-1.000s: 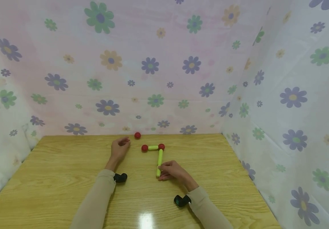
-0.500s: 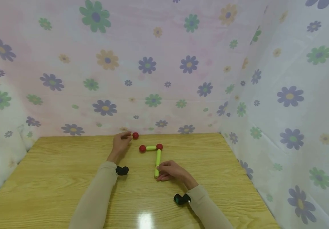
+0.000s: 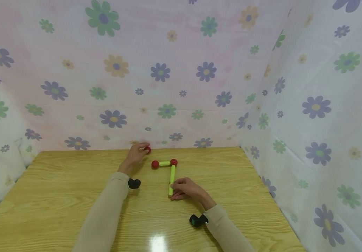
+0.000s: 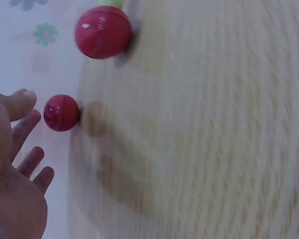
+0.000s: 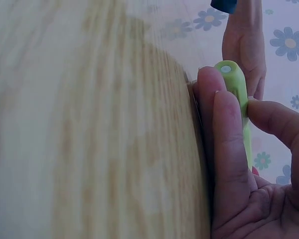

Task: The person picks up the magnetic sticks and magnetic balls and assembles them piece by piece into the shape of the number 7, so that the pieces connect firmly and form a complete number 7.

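Observation:
My left hand [image 3: 133, 154] is at the back edge of the table, beside a loose red ball [image 3: 147, 149]. In the left wrist view its fingers are spread, with the tips close to that ball [image 4: 61, 113] and not wrapped round it. My right hand [image 3: 189, 189] pinches the near end of a long yellow-green rod [image 3: 172, 173] between thumb and fingers; the right wrist view shows the rod's end face [image 5: 225, 69]. The rod's far end meets a red ball [image 3: 173, 162]. From there a short yellow-green rod [image 3: 164, 163] leads left to another red ball [image 3: 155, 164].
A wood-grain table [image 3: 58, 189] lies under both hands. Flower-printed cloth [image 3: 168, 87] rises behind its back edge and along the sides. Black wrist cameras [image 3: 134, 183] sit at both sleeves.
My left hand has moved forward and right to the loose red ball, partly covering it in the head view. My right hand keeps its pinch on the rod. The head view shifted slightly.

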Action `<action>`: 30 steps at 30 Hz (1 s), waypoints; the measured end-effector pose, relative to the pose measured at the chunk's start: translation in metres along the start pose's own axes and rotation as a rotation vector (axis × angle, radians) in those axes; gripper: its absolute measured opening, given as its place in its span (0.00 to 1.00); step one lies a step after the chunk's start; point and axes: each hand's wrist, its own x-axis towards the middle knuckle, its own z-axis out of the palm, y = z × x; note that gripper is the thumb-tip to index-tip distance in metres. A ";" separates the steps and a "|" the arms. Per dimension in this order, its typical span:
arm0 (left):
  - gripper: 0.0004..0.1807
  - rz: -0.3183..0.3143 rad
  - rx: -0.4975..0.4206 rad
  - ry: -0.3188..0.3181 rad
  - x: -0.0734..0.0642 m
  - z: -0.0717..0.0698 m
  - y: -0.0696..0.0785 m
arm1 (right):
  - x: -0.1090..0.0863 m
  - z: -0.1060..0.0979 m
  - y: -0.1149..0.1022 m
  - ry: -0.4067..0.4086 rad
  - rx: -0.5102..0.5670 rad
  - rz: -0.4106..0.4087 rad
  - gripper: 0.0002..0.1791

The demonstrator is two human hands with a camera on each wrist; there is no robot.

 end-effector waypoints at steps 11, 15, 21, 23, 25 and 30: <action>0.18 0.057 0.205 -0.004 -0.011 0.000 -0.008 | 0.000 0.002 0.002 0.011 -0.001 -0.006 0.15; 0.19 0.039 0.175 0.035 -0.015 -0.001 -0.003 | 0.000 0.002 0.002 0.015 -0.004 -0.010 0.15; 0.20 0.010 0.190 0.033 -0.014 -0.001 0.001 | 0.001 0.002 0.004 0.015 0.004 -0.013 0.15; 0.20 0.001 0.191 0.009 -0.013 0.000 0.002 | 0.001 0.002 0.003 0.013 0.006 -0.020 0.15; 0.20 -0.028 0.198 -0.011 -0.013 0.000 0.002 | 0.001 0.001 0.003 0.011 0.006 -0.024 0.16; 0.20 -0.139 0.111 -0.005 -0.021 -0.001 0.000 | 0.000 0.003 0.001 0.016 0.008 -0.016 0.16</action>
